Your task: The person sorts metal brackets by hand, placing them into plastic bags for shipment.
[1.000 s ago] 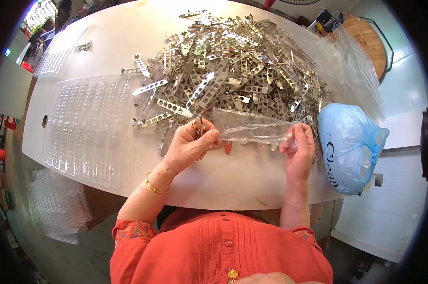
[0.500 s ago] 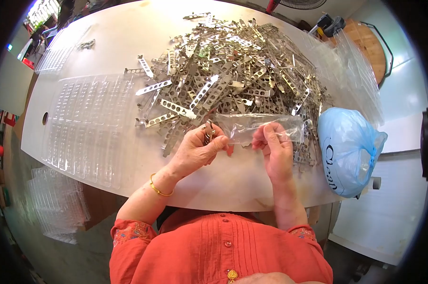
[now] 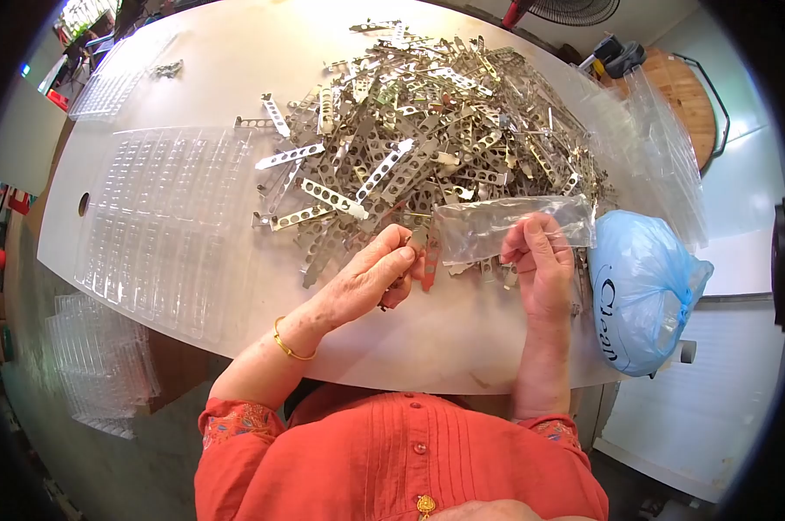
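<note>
My left hand (image 3: 377,276) is closed around a small metal bracket (image 3: 418,238), most of which the fingers hide. To its right, my right hand (image 3: 540,253) pinches a clear plastic bag (image 3: 472,233) that stretches sideways over the front of the heap. The bag looks flat, with no part visible inside it. Beyond both hands lies a big pile of perforated metal brackets (image 3: 384,171), tangled in all directions. A red strip with holes (image 3: 430,267) shows just beside my left fingers.
Clear plastic trays (image 3: 162,217) lie on the white table (image 3: 366,356) at left, with more stacked trays (image 3: 101,365) below. A tied blue plastic bag (image 3: 640,286) stands at the right edge. Clear plastic sheets (image 3: 662,148), a round wooden board (image 3: 670,95) and a fan (image 3: 575,9) are behind.
My right hand has moved right with the clear bag, whose left end has come away from my left hand. My left hand has turned, its fingers now more curled over the bracket.
</note>
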